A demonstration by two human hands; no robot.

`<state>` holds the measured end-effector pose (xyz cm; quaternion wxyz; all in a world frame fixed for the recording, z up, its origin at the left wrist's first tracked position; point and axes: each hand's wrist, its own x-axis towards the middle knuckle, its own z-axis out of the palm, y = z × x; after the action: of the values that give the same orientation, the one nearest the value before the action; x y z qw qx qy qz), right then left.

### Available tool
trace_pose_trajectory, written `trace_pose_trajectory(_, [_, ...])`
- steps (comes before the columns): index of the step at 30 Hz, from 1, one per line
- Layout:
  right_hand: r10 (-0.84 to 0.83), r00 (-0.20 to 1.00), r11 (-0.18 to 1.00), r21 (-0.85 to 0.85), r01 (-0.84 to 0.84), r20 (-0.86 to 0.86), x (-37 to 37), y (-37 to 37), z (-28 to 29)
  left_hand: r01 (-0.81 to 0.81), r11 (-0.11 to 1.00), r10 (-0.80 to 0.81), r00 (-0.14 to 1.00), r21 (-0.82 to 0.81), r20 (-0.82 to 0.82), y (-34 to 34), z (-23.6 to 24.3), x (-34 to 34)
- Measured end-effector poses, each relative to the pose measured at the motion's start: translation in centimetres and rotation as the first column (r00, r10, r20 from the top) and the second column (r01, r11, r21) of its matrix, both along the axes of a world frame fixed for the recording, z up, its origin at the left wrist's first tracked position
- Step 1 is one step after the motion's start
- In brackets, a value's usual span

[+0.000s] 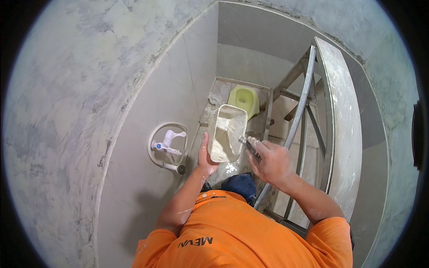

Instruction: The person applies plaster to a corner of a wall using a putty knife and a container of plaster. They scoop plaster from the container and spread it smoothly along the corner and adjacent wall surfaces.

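Note:
My left hand (206, 161) grips the near left side of a rectangular off-white tub (216, 147), with the thumb up along its wall. White paste (227, 136) coats the tub's inside and lies in it. To the right of the tub, my right hand (273, 163) is closed round a small dark hand tool (253, 151). The tool's end looks metallic and is close to the tub's right rim; its exact kind is hard to make out. White smears mark my fingers and forearms.
A lilac tap (166, 144) with a coiled hose (151, 149) sticks out from the left wall. Beyond the tub is a yellow-green squat toilet (244, 99). At the right stands a metal trestle (307, 89) with a long whitish plank (346, 116). White splashes (230, 168) spot the floor.

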<state>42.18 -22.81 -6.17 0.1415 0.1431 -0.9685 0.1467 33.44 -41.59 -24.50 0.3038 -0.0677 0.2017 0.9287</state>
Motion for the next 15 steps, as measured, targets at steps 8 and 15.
trace_pose_trajectory(8, [0.135, 0.976, 0.982, 0.111, -0.156, 0.171, 0.5, -0.1, -2.9, 0.021, 0.999, -0.021, 0.999, -0.029, 0.026, 0.6, 0.1, -0.5])
trace_pose_trajectory(15, [0.032, 0.999, 0.999, -0.022, -0.032, -0.009, -1.4, 0.8, -0.5, -0.031, 0.996, 0.023, 0.995, 0.081, 0.098, -0.1, -1.3, -1.6])
